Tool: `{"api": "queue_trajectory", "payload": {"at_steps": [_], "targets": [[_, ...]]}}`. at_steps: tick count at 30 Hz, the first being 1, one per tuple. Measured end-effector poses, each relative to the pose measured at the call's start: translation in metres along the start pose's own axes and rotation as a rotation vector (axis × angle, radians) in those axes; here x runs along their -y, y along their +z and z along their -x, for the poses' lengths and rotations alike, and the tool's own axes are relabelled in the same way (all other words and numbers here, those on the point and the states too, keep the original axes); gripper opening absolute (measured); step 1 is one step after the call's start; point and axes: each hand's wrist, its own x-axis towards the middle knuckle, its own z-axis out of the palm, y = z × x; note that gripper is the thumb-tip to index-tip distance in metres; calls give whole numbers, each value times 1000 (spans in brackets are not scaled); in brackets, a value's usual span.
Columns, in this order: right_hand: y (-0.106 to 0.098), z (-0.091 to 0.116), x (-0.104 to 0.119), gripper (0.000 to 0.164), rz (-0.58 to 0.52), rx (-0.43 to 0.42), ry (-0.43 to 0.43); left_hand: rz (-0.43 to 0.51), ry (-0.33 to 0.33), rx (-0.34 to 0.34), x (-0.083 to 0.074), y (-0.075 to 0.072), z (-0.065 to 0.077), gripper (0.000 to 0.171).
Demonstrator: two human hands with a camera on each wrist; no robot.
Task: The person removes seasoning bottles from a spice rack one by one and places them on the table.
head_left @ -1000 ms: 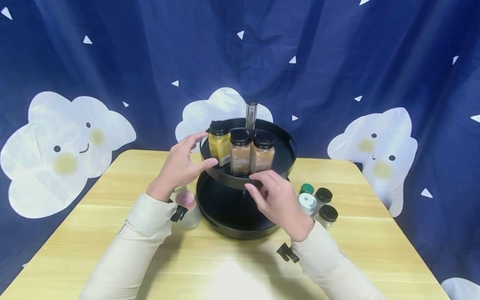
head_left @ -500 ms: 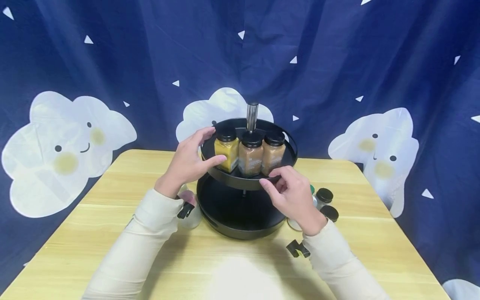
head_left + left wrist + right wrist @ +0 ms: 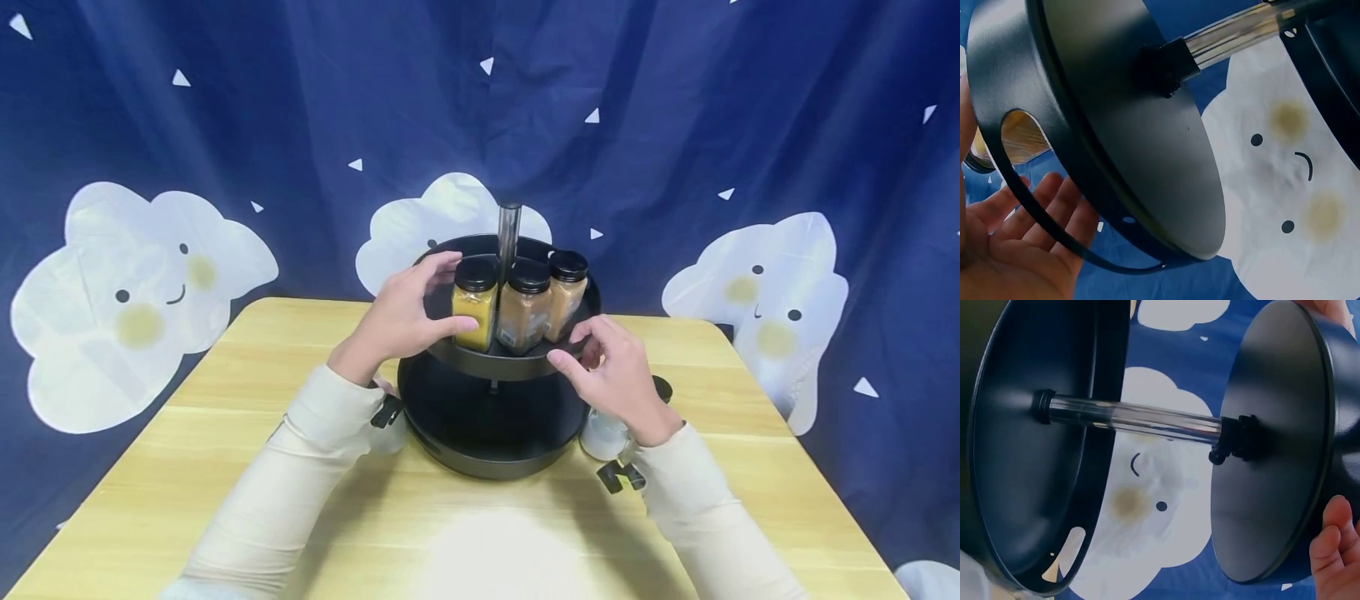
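A black two-tier round tray stand (image 3: 491,457) stands on the table. On its upper tier is a jar of yellow powder (image 3: 472,307), with two jars of brown powder (image 3: 523,312) beside it, all black-lidded. My left hand (image 3: 401,312) is spread at the upper tier's left side, its thumb in front of the yellow jar; in the left wrist view the fingers (image 3: 1054,206) lie outside the cut-out handle. With thumb and forefinger, my right hand (image 3: 611,371) pinches the upper tier's front right rim. Only some fingers (image 3: 1332,544) show in the right wrist view, against the tier's outer wall.
Partly hidden behind my right hand, a clear jar (image 3: 602,435) and a black-lidded jar (image 3: 662,387) stand right of the stand. Another jar (image 3: 388,435) sits behind my left wrist. A blue curtain (image 3: 630,50) with clouds hangs behind the wooden table (image 3: 225,392).
The upper tier has turned, carrying the three jars to the right, the yellow one nearer the front. Both my hands have moved rightward, the right one along the rim.
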Motion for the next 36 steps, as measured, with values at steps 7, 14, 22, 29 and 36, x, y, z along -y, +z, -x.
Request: {"api": "queue_trajectory", "payload": {"at_steps": [7, 14, 22, 29, 36], "targets": [[-1, -1, -3, 56, -28, 5, -6, -58, -28, 74, -1, 2, -5, 83], [-2, -1, -3, 56, -33, 3, -5, -30, 48, 66, -2, 3, -8, 66], [-2, -2, -4, 55, -45, 9, -12, 7, 19, 82, -2, 1, -10, 61], [-1, -1, -5, 56, -54, 21, -2, 37, 5, 76, -3, -1, -10, 55], [-1, 0, -6, 57, -78, 22, 6, 62, 0, 26, -3, 2, -11, 56]]}}
